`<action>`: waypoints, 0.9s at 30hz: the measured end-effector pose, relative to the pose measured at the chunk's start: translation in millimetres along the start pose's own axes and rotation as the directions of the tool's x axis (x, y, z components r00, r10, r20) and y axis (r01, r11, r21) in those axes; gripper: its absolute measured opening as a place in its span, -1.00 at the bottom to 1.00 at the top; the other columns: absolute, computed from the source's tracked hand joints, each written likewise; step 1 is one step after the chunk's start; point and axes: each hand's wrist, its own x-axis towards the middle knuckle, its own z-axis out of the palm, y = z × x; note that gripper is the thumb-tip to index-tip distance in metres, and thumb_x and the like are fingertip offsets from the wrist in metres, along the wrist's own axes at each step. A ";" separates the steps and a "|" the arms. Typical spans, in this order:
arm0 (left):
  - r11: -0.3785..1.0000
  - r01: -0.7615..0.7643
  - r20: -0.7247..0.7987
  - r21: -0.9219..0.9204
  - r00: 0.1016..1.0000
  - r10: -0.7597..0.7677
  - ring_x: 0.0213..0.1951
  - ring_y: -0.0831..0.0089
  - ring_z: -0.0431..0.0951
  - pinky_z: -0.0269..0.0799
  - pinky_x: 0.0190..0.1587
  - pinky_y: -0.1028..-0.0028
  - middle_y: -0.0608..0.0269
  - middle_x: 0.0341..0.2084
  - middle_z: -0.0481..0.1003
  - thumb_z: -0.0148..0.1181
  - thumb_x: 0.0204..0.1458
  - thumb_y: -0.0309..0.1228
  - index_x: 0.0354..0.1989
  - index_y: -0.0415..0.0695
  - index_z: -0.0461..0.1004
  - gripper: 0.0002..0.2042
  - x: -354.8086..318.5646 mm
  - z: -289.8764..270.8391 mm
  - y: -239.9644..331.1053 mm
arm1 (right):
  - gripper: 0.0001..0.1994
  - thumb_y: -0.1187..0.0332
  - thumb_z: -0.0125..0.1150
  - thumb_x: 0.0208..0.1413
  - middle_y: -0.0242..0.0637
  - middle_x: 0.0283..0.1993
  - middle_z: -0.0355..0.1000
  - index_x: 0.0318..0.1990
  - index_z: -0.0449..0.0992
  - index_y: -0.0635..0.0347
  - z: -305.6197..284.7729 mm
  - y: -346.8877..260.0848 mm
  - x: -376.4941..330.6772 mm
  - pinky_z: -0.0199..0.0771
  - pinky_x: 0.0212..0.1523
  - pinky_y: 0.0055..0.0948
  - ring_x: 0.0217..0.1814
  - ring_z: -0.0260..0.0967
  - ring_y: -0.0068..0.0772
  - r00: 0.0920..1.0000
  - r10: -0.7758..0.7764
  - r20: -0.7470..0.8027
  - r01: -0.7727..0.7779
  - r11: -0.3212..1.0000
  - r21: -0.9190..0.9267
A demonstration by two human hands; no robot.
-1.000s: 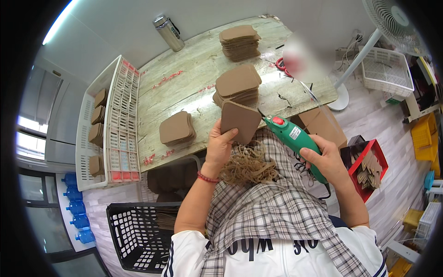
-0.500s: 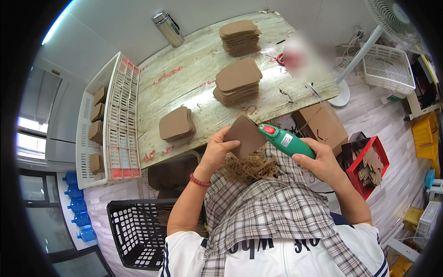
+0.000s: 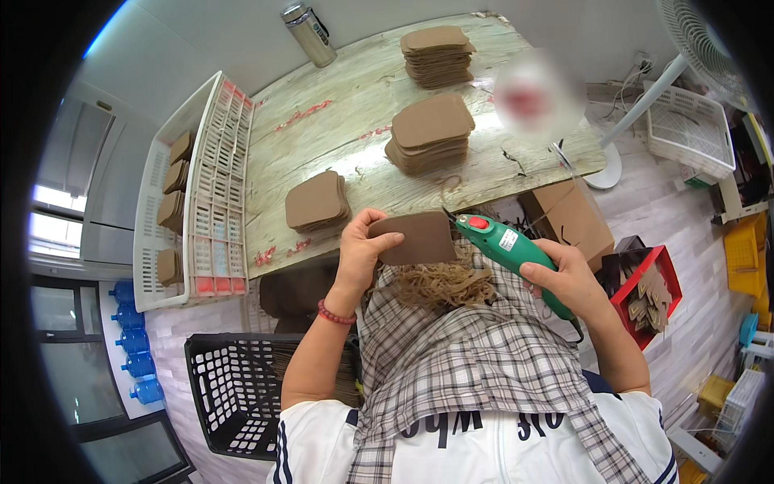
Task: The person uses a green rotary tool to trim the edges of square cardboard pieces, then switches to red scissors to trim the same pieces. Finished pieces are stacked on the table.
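My left hand [image 3: 360,252] pinches a flat brown rounded piece [image 3: 419,238], thumb on top and fingers beneath. In my right hand [image 3: 568,278] is a green handheld electric cutter [image 3: 508,246] with a red switch and a cord at its rear. The cutter's thin dark tip points at the piece's upper right corner; whether they touch I cannot tell. Below them, a heap of curly brown trimmings [image 3: 446,284] lies on my checked apron [image 3: 451,355]. Three stacks of similar pieces stand on the table: a near left stack [image 3: 317,202], a middle stack [image 3: 431,129] and a far stack [image 3: 436,55].
The worn table [image 3: 298,153] carries a steel flask [image 3: 310,36]. At its left, a white crate [image 3: 218,185] holds several brown stacks. A black crate [image 3: 230,387] sits lower left. To the right are a cardboard box [image 3: 572,222], a red box [image 3: 665,278] of pieces and a fan [image 3: 701,48].
My left hand has turned the brown piece from tilted to nearly level and moved it slightly left. The cutter has tilted more steeply, its rear end dropping lower in my right hand.
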 end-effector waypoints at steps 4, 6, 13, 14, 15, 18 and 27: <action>0.993 -0.034 -0.030 -0.111 0.999 0.031 -0.35 0.61 0.50 0.44 -0.24 0.60 0.30 -0.37 0.53 0.26 -0.09 -0.69 -0.24 -0.21 0.42 -0.76 -0.5 -2.7 -1.3 | -0.68 0.27 0.24 0.08 -0.39 -0.46 0.40 -0.12 0.47 0.33 0.4 -3.7 0.0 0.33 -0.46 -0.61 -0.50 0.30 -0.66 0.998 0.022 0.051 -0.022 1.000 -0.014; 0.992 -0.042 -0.016 -0.120 0.999 0.040 -0.35 0.61 0.50 0.44 -0.24 0.59 0.30 -0.37 0.54 0.26 -0.09 -0.68 -0.23 -0.22 0.44 -0.76 0.4 -4.9 -1.4 | -0.68 0.25 0.26 0.08 -0.38 -0.46 0.41 -0.13 0.48 0.33 -0.5 -4.5 -0.2 0.36 -0.46 -0.61 -0.50 0.31 -0.65 0.997 0.030 0.068 -0.029 0.999 -0.020; 0.999 0.025 0.078 0.038 0.997 -0.028 -0.34 0.61 0.50 0.42 -0.22 0.59 0.34 -0.39 0.54 0.27 -0.12 -0.67 -0.26 -0.20 0.47 -0.77 -0.9 -4.5 5.4 | -0.65 0.26 0.29 0.04 -0.38 -0.41 0.42 -0.11 0.49 0.34 0.1 -7.5 -1.5 0.35 -0.45 -0.61 -0.50 0.29 -0.67 0.992 0.055 0.114 -0.044 0.995 -0.094; 0.998 0.033 0.089 0.053 0.995 -0.037 -0.34 0.62 0.50 0.42 -0.22 0.60 0.34 -0.39 0.54 0.28 -0.12 -0.66 -0.27 -0.20 0.47 -0.78 -1.5 -2.7 6.3 | -0.65 0.26 0.30 0.04 -0.38 -0.40 0.42 -0.11 0.49 0.34 0.7 -7.5 -1.2 0.35 -0.45 -0.61 -0.50 0.29 -0.67 0.992 0.055 0.116 -0.042 0.993 -0.112; 0.997 0.040 0.100 0.069 0.994 -0.047 -0.34 0.63 0.50 0.41 -0.22 0.61 0.35 -0.40 0.54 0.28 -0.13 -0.66 -0.27 -0.20 0.48 -0.78 -2.4 -1.3 7.3 | -0.64 0.26 0.30 0.04 -0.38 -0.40 0.42 -0.10 0.49 0.34 1.5 -7.5 -1.0 0.35 -0.45 -0.61 -0.49 0.29 -0.68 0.992 0.055 0.117 -0.040 0.991 -0.130; 0.992 0.085 0.162 0.098 0.982 -0.100 -0.33 0.62 0.49 0.41 -0.21 0.60 0.37 -0.39 0.53 0.29 -0.14 -0.65 -0.27 -0.19 0.48 -0.77 -5.5 1.1 10.6 | -0.64 0.26 0.30 0.03 -0.39 -0.39 0.42 -0.09 0.49 0.34 6.0 -6.6 1.3 0.34 -0.46 -0.61 -0.49 0.29 -0.68 0.991 0.052 0.123 -0.038 0.993 -0.114; 0.962 0.069 0.302 0.263 0.941 -0.151 -0.26 0.60 0.49 0.41 -0.18 0.59 0.32 -0.34 0.52 0.27 -0.20 -0.69 -0.09 -0.18 0.42 -0.59 -10.3 9.6 24.6 | -0.64 0.24 0.30 0.04 -0.43 -0.45 0.39 -0.10 0.50 0.34 21.3 -4.6 16.0 0.32 -0.47 -0.61 -0.50 0.28 -0.69 0.984 0.016 0.179 -0.004 0.998 -0.068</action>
